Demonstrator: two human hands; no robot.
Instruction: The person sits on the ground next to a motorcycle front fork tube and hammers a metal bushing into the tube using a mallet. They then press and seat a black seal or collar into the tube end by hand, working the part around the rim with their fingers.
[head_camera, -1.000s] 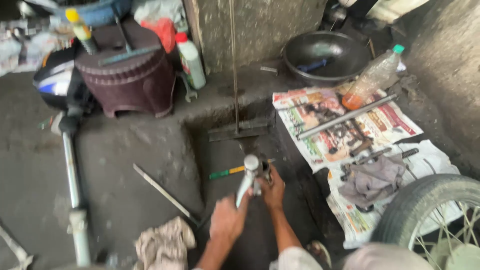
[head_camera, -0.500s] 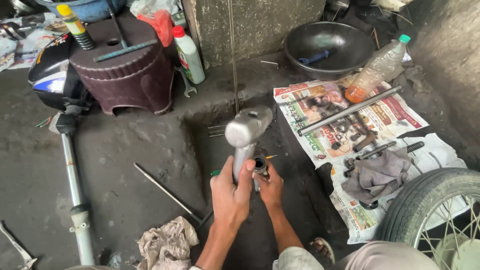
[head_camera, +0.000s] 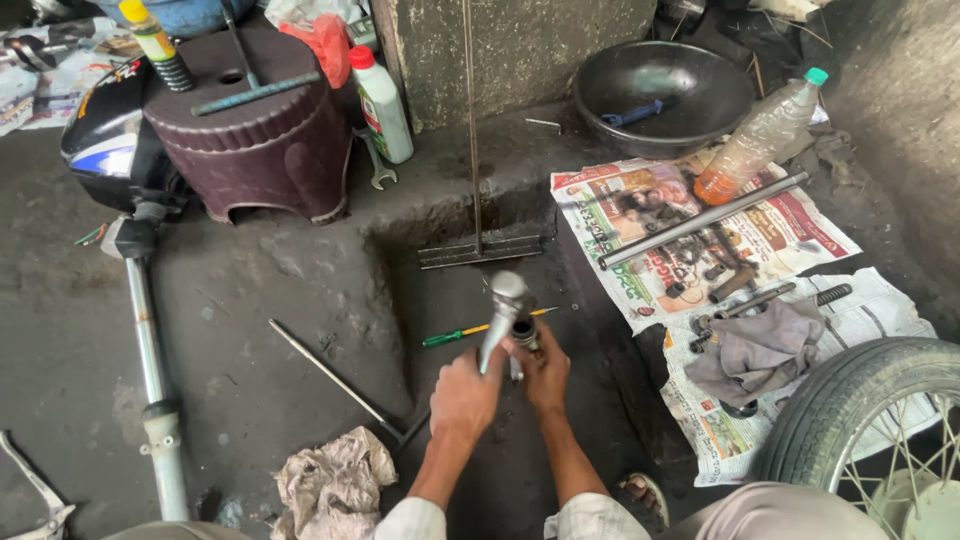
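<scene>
Closest to me, my left hand (head_camera: 466, 392) is wrapped around the lower part of a silver metal tube (head_camera: 500, 318), which rises tilted with its rounded top end above my knuckles. My right hand (head_camera: 545, 372) sits just beside it, touching, its fingers closed around a small dark part (head_camera: 525, 334) at the base of the tube; I cannot tell exactly how that part joins the tube. Below and to the left of my left hand lies a crumpled rag (head_camera: 330, 482), with a thin metal rod (head_camera: 335, 378) running from it up and to the left. Just beyond my hands a green-handled screwdriver (head_camera: 470, 331) lies on the dirty floor. To the right of my right hand a grey cloth (head_camera: 762, 347) rests on spread newspaper (head_camera: 700, 420), and the tyre of a spoked wheel (head_camera: 850, 405) curves in beside it. Far to the left of my left hand a long fork leg (head_camera: 150, 360) lies on the ground. Farther off, a long steel pipe (head_camera: 705, 220) crosses the newspaper, next to a plastic bottle (head_camera: 760, 135) with orange liquid. Farthest away stand a dark metal basin (head_camera: 665, 95), a white bottle (head_camera: 380, 105) and a brown plastic stool (head_camera: 255, 140).
</scene>
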